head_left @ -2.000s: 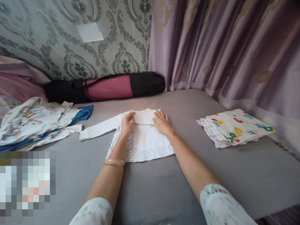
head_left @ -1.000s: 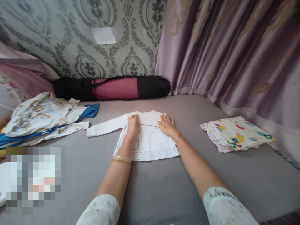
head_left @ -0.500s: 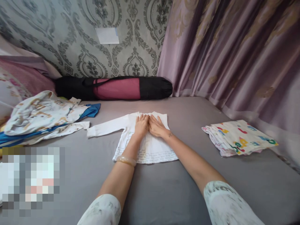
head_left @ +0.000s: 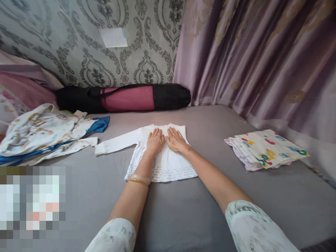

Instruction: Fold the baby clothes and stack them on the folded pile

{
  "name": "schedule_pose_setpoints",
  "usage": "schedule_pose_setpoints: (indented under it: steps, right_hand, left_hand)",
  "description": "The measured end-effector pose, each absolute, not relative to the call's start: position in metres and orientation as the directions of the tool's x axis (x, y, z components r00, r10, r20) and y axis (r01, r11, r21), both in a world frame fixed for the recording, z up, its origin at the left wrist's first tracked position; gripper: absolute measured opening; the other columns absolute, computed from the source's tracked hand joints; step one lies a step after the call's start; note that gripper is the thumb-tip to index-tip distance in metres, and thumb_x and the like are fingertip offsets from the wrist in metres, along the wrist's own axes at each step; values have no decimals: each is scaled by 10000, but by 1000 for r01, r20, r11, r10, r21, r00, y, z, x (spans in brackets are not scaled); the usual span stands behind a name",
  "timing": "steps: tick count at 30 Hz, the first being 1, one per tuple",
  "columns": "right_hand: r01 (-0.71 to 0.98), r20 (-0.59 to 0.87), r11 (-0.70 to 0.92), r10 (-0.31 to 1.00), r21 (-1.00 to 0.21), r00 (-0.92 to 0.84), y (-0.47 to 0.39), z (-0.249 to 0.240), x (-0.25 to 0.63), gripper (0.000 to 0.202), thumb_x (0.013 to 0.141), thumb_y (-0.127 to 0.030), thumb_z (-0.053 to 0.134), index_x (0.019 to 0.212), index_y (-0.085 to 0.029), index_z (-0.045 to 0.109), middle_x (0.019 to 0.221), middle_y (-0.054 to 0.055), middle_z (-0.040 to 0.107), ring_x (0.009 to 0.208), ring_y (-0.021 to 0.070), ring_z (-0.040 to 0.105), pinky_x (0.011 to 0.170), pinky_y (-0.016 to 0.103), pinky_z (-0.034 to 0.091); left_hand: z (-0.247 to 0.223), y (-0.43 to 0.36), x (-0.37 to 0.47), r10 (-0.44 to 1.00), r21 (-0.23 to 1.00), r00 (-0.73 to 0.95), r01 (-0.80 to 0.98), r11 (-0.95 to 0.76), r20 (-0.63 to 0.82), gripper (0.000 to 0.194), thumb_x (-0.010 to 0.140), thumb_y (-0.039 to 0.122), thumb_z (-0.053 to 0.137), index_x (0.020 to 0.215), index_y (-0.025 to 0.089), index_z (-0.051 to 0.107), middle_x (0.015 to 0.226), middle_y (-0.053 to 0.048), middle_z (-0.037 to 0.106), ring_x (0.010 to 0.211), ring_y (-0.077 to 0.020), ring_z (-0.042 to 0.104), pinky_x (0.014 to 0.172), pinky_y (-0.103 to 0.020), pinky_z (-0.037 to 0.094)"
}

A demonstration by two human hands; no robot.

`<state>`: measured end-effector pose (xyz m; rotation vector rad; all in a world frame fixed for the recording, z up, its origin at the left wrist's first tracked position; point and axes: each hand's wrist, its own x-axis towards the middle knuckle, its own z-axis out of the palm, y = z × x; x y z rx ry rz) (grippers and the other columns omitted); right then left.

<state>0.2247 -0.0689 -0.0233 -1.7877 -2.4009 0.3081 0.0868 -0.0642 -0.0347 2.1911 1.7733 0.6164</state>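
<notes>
A small white shirt (head_left: 173, 167) with rows of fine print near its hem lies flat on the grey sheet. One of its sleeves stretches out to the left; the other does not show. Palm down on the upper middle of the shirt rests my left hand (head_left: 155, 140), fingers extended, a pale bangle on that wrist. Just right of it my right hand (head_left: 176, 140) lies flat on the cloth too, with a small gap between the two hands. Neither hand grips anything.
Loose printed clothes (head_left: 42, 129) with a blue piece are heaped at the left. Folded colourful cloths (head_left: 270, 148) lie at the right. A black and pink roll bag (head_left: 128, 98) runs along the wall, beside purple curtains (head_left: 252, 52). A blurred patch covers the lower left.
My hands have moved slightly apart on the shirt, from touching at the fingers to a small gap. The whole view has shifted a little.
</notes>
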Motion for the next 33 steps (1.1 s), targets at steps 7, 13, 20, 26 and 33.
schedule_pose_setpoints:
  steps: [7,13,20,26,33]
  right_hand:
    - [975,-31,126,991,-184,-133,-64,-25,235,661,970,-362,209,1503,29,204,1590,175,145,1469,267,101,1187,404,60]
    - [983,-39,36,998,-178,-44,-58,-23,248,666,968,-367,206,1497,36,214,1585,179,171,1464,283,115,1183,412,97]
    - [982,3,-5,1000,-187,6,-55,-28,254,665,961,-363,231,1491,39,229,1582,189,175,1457,290,141,1178,392,121]
    - [980,6,-17,1000,-199,19,-53,-31,254,666,958,-359,254,1492,38,226,1583,192,168,1457,294,139,1176,397,121]
    - [980,-35,-38,999,-195,31,-52,-28,251,669,960,-364,251,1501,27,206,1590,181,152,1461,286,118,1177,400,116]
  left_hand:
    - [-32,-65,85,983,410,135,895,-175,125,548,935,320,354,1408,52,421,1532,-205,306,1442,-335,226,1159,-500,180]
    - [-33,-66,86,987,374,104,916,-143,124,592,934,333,340,1430,12,378,1546,-212,267,1445,-320,224,1172,-453,175]
    - [-32,-69,89,995,269,31,962,-54,90,672,940,405,285,1467,-11,305,1559,-203,237,1455,-294,201,1181,-418,171]
    - [-35,-67,92,997,251,-23,968,3,75,731,924,450,270,1494,-8,241,1564,-191,241,1458,-331,163,1182,-437,153]
    - [-23,-59,79,996,348,44,937,-16,-73,776,918,526,287,1503,23,203,1586,-178,168,1473,-301,100,1182,-413,137]
